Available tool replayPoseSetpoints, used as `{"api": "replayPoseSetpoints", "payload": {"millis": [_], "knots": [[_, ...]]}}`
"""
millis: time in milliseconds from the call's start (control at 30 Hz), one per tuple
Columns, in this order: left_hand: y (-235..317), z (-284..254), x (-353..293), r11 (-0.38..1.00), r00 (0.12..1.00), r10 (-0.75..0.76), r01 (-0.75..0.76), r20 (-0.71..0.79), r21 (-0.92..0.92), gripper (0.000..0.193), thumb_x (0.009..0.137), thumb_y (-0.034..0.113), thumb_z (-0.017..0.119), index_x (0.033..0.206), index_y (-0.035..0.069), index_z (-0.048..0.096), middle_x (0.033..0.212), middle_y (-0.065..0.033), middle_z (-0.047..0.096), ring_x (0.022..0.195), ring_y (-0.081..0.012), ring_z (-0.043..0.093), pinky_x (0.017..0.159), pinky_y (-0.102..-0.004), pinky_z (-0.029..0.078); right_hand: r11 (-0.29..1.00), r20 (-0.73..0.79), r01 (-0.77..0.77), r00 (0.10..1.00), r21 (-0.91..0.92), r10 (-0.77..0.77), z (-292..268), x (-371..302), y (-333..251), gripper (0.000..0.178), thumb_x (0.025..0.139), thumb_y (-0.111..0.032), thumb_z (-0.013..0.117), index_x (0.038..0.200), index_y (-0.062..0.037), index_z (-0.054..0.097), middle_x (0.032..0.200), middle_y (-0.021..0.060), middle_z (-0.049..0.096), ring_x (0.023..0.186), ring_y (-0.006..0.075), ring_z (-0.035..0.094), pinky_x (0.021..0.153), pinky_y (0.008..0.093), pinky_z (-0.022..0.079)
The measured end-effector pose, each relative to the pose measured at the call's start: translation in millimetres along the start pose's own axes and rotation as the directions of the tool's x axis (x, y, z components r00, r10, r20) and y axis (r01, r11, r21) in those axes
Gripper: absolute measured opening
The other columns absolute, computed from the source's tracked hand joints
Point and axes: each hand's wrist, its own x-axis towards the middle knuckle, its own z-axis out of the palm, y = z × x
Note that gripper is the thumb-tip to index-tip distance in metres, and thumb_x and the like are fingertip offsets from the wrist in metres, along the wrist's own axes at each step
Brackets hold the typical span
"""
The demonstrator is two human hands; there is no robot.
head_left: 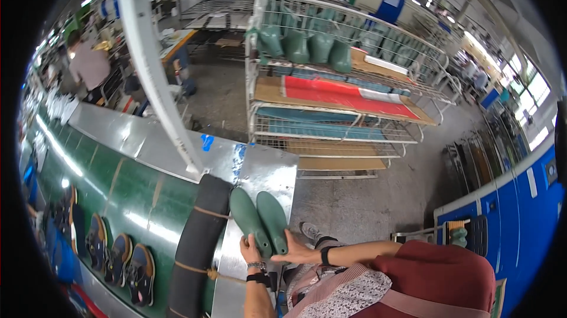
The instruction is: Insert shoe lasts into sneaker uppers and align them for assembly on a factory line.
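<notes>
A pair of green shoe lasts lies side by side on the metal end plate of the conveyor, toes pointing away from me. My left hand (251,251) is closed on the heel end of the left shoe last (244,210). The heel of the right shoe last (271,214) is in my right hand (299,251), its fingers partly hidden behind the last. Just left of them runs a black padded roll (201,223) tied with cord.
Several dark sneakers (140,274) with tan soles sit on the green conveyor belt (142,200). A white post (150,58) rises from its far edge. Beyond stands a wire rack (342,129) with more green lasts (295,46) and red sheets. A blue cabinet (525,217) stands at right.
</notes>
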Motion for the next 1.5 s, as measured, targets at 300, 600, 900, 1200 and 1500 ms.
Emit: {"api": "replayPoseSetpoints", "payload": {"millis": [300, 600, 900, 1200, 1500], "knots": [[75, 84, -97, 0.964, 0.992, -0.025, 0.055, 0.12, -0.259, 0.074, 0.086, 0.014, 0.079, 0.148, -0.003, 0.042, 0.132, -0.0137, 0.061, 0.114, -0.0255, 0.06, 0.098, -0.0383, 0.05, 0.886, 0.19, 0.059, 0.968, 0.461, -0.164, -124, -11, 17, 0.093, 0.079, -0.016, 0.074, 0.16, -0.0075, 0.029, 0.132, 0.012, 0.057, 0.115, 0.0206, 0.055, 0.095, 0.0315, 0.049], [315, 316, -161, 0.679, 0.561, 0.628, -0.734, 0.539, -0.026, 0.102, 0.078, 0.021, 0.086, 0.158, -0.005, 0.028, 0.142, -0.0217, 0.054, 0.129, -0.0314, 0.056, 0.108, -0.0388, 0.044, 0.721, -0.253, 0.65, 0.759, 0.241, -0.6, -426, -75, -1, 0.093, 0.082, -0.026, 0.081, 0.155, 0.0029, 0.031, 0.146, 0.0163, 0.051, 0.135, 0.0247, 0.048, 0.114, 0.041, 0.038], [435, 555, -147, 0.037, 0.408, 0.67, -0.853, 0.62, 0.521, 0.062, 0.075, 0.021, 0.08, 0.128, -0.003, 0.057, 0.13, -0.0223, 0.059, 0.105, -0.0363, 0.068, 0.085, -0.0477, 0.058, 0.892, -0.296, 0.409, 0.842, -0.195, -0.451, -697, 10, -84, 0.062, 0.108, -0.048, 0.047, 0.139, 0.0047, 0.055, 0.114, 0.0118, 0.068, 0.102, 0.0184, 0.063, 0.092, 0.0369, 0.051], [229, 500, -155, 0.254, 0.539, 0.715, -0.794, 0.446, 0.552, 0.031, 0.073, 0.016, 0.071, 0.101, 0.005, 0.072, 0.105, -0.0174, 0.067, 0.096, -0.0367, 0.067, 0.082, -0.0474, 0.057, 0.527, -0.304, 0.451, 0.477, -0.721, -0.824, -707, 89, -27, 0.05, 0.105, -0.039, 0.059, 0.125, 0.0063, 0.062, 0.113, 0.0172, 0.07, 0.103, 0.0221, 0.066, 0.089, 0.0334, 0.052], [-84, 270, -489, 0.754, 0.553, 0.119, 0.49, -0.824, 0.438, 0.037, 0.08, 0.021, 0.068, 0.113, 0.006, 0.07, 0.11, -0.0207, 0.072, 0.109, -0.037, 0.067, 0.09, -0.0485, 0.056, 0.534, 0.749, 0.838, 0.281, 0.114, -0.601, -295, -3, 27, 0.026, 0.097, -0.004, 0.064, 0.122, 0.0014, 0.066, 0.099, 0.0047, 0.066, 0.081, 0.009, 0.062, 0.074, 0.0242, 0.053]]}}
